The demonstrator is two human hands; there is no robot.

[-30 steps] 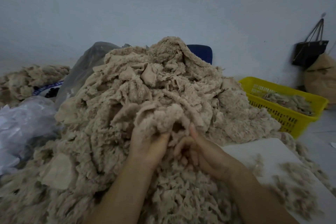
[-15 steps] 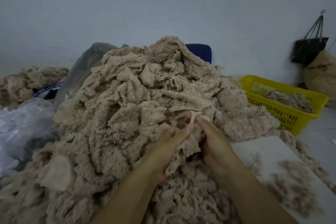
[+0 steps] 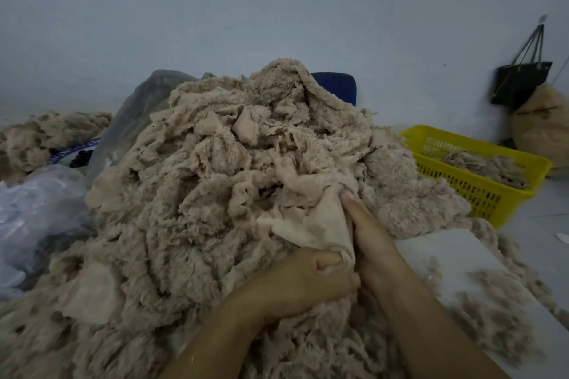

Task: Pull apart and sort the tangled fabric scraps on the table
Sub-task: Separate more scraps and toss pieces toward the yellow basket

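A smooth tan scrap [image 3: 311, 224] was held at the front of the big pile of fuzzy fabric scraps [image 3: 221, 188], which was heaped on the bench [image 3: 455, 255]. Its lower end was squeezed in the closed grip of the left hand [image 3: 304, 283], while the right hand [image 3: 374, 243] was laid along its right edge, fingers stretched up into the pile, and that grip could not be told as open or closed. A yellow basket [image 3: 480, 194] with more scraps was seen to the right.
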